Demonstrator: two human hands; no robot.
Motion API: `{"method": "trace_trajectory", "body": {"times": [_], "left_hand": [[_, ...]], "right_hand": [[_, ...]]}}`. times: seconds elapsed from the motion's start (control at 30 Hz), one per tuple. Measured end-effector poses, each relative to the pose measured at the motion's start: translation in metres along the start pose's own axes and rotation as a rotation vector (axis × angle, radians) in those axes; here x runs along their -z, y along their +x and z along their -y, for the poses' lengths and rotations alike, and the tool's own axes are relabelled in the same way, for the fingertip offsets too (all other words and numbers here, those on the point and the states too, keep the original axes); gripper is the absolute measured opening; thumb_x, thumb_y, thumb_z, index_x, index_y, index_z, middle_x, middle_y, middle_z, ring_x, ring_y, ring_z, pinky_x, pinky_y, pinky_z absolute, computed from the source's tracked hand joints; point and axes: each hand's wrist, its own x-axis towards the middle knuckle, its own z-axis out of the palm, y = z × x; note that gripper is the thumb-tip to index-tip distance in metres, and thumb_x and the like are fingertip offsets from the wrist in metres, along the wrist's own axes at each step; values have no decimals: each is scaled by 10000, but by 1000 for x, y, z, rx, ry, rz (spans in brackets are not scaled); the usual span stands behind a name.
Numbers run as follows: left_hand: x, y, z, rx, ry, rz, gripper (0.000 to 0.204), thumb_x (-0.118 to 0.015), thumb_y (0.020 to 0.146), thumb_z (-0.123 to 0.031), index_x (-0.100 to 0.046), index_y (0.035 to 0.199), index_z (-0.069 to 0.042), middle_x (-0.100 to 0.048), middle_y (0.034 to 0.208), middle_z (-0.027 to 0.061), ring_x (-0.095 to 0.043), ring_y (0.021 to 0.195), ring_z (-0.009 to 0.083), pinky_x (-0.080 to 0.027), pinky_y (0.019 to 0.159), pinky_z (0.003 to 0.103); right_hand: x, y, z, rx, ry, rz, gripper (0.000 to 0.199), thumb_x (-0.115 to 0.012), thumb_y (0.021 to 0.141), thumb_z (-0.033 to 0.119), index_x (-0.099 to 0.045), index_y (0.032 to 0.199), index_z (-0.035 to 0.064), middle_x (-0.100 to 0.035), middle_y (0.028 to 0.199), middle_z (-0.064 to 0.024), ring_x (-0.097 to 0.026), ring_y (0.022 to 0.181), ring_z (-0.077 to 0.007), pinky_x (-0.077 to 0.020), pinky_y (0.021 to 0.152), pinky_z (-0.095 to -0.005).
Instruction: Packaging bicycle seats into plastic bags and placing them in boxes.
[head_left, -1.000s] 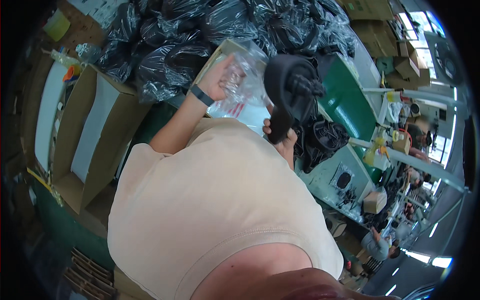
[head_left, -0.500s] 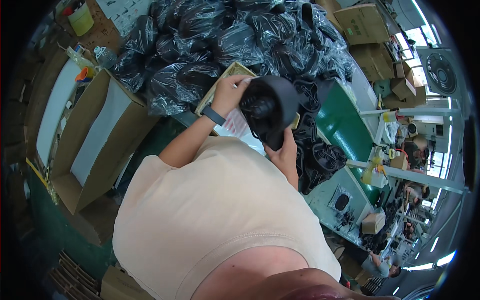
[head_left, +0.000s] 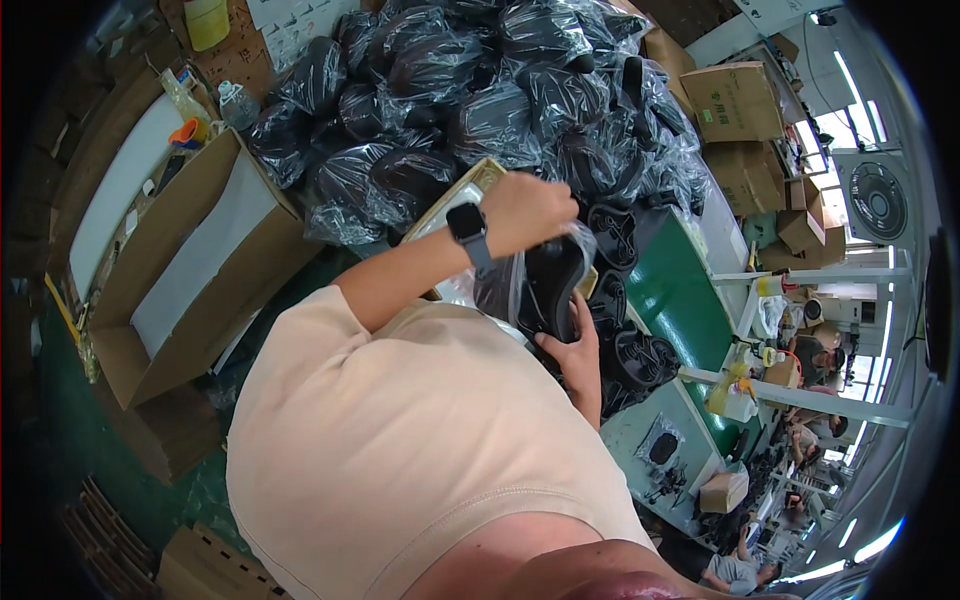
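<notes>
My left hand [head_left: 525, 210], with a dark watch on its wrist, grips the top of a clear plastic bag [head_left: 498, 288]. A black moulded part [head_left: 552, 285] sits partly inside that bag. From below, my right hand [head_left: 573, 358] holds the part's lower end. Both hands are over a shallow tan tray [head_left: 470, 180] with a stack of clear bags. My beige shirt hides my lower arms and the near edge of the work surface.
A big pile of bagged black parts [head_left: 480, 90] fills the space behind the tray. Loose black parts [head_left: 635, 355] lie on a green table [head_left: 670, 290] to the right. An open cardboard box [head_left: 190, 270] stands at left. Cartons [head_left: 735, 100] and other workers [head_left: 735, 570] are at right.
The black part, first held bare beside the lifted bag, is now partly inside it. My left hand has come over the top of the part, and my right hand has shifted underneath.
</notes>
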Motion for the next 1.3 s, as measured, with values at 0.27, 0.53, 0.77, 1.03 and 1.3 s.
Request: {"method": "trace_trajectory", "body": {"times": [0.27, 0.53, 0.77, 1.03, 1.3], "left_hand": [[-30, -23, -100, -425, -518, 159, 212, -790, 904, -265, -743, 830, -72, -725, 811, 86, -772, 794, 319, -591, 671, 456], [-35, -85, -39, 811, -1036, -280, 484, -853, 971, -231, -692, 1367, -4, -798, 1149, 106, -754, 1062, 186, -594, 919, 376], [-10, 28, 54, 759, -1657, -658, 576, -825, 979, -228, -584, 1442, 13, -711, 1340, 193, -717, 1215, 337, -588, 1064, 402], [88, 98, 435, 817, -1829, -1324, 214, -732, 1078, -178, -690, 1232, -35, -736, 1131, 170, -716, 1002, 272, -625, 912, 420], [-197, -11, 143, 842, -1031, -219, 402, -712, 1065, -156, -640, 1439, -29, -793, 1109, 93, -747, 877, 147, -592, 730, 297]], "right_hand": [[-4, 43, -70, -186, 391, -147, 892, -879, 847, 41, -479, 1644, 34, -697, 1423, -153, -725, 1136, -236, -594, 957, -375], [-39, 81, -19, 252, -124, -480, 906, -921, 892, 129, -444, 1644, -41, -480, 1687, -251, -477, 1548, -325, -460, 1209, -451], [-70, 76, 93, 970, -551, 49, 704, -868, 854, 9, -635, 1518, 18, -499, 1683, -268, -451, 1583, -467, -375, 1286, -497], [9, 36, -28, 284, -452, 89, 630, -819, 921, 87, -620, 1508, -24, -702, 1429, -277, -699, 1303, -411, -549, 1099, -439], [81, -74, -191, -420, -687, -35, 810, -855, 877, 300, -568, 1566, -15, -646, 1497, -313, -626, 1406, -456, -500, 1200, -484]]}}
